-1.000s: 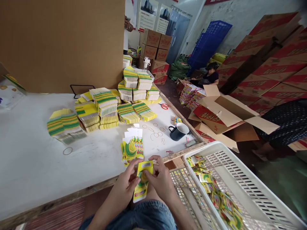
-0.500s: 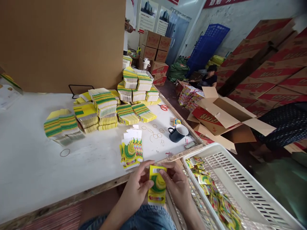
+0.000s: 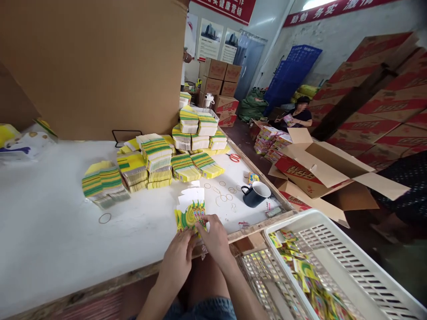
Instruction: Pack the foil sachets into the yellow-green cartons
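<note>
Overlapping, yellow green-swirled cartons (image 3: 190,214) show white flaps (image 3: 193,194).

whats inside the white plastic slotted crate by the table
Yellow and green printed packets lie heaped inside the white plastic slotted crate. Whatever lies beneath the heap is covered.

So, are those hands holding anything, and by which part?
The left hand and right hand are at the near end of the yellow packets; whether either grips one cannot be told.
</note>
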Action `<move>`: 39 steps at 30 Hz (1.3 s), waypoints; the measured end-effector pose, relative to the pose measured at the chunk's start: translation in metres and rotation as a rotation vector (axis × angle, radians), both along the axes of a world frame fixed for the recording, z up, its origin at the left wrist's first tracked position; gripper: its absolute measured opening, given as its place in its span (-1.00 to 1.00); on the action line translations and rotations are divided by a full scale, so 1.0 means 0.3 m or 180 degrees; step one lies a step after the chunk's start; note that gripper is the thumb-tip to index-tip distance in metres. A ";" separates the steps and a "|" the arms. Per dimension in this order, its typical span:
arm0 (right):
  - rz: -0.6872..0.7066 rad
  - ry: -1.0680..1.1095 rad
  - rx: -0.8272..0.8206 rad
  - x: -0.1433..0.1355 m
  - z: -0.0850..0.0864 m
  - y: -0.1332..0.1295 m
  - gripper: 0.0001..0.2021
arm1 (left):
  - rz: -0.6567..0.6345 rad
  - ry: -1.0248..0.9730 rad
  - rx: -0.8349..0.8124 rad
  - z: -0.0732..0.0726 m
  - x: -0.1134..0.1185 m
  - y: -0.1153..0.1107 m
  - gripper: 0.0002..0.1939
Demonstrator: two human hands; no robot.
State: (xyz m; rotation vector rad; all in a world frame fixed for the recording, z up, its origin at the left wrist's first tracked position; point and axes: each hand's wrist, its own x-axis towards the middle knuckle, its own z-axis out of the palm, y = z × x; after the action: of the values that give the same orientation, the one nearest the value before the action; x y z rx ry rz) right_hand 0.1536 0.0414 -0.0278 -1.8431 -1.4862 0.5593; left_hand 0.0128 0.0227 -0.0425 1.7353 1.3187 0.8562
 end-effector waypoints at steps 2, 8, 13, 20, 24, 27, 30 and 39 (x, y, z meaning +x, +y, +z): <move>-0.0081 0.0083 -0.0081 -0.048 -0.021 0.032 -0.89 | -0.0048 -0.0043 -0.0010 -0.001 -0.001 -0.003 -0.65; -0.0345 0.0628 -0.0085 -0.034 -0.030 0.042 -0.93 | 0.0104 -0.0253 0.0002 0.003 -0.012 -0.009 -0.70; -0.0105 0.1596 -0.0046 0.025 0.005 -0.008 -0.79 | 0.1149 -0.0915 0.0003 0.060 -0.070 -0.016 -0.71; 0.0108 0.2961 -0.0232 0.030 0.074 -0.128 -0.67 | 0.0063 -0.2948 -0.1604 0.151 -0.046 -0.001 -0.50; 0.0148 0.3348 -0.0243 0.025 0.096 -0.157 -0.71 | -0.0584 -0.3445 -0.2148 0.183 -0.006 -0.016 -0.46; 0.0160 0.3199 -0.0265 0.029 0.105 -0.168 -0.72 | -0.0557 -0.3438 -0.2102 0.183 0.002 -0.025 -0.51; 0.0267 0.3007 -0.0206 0.026 0.106 -0.175 -0.70 | -0.0363 -0.3285 -0.1919 0.164 0.002 -0.029 -0.58; 0.0382 0.2300 -0.0165 -0.008 0.115 -0.198 -0.65 | 0.0074 -0.2902 -0.1521 0.128 0.012 -0.034 -0.65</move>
State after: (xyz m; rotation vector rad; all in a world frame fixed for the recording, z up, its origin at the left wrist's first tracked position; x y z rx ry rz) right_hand 0.1512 -0.0181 0.0067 -1.3622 -1.0863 1.1802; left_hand 0.0164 0.0124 -0.0042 0.7801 0.8105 1.0545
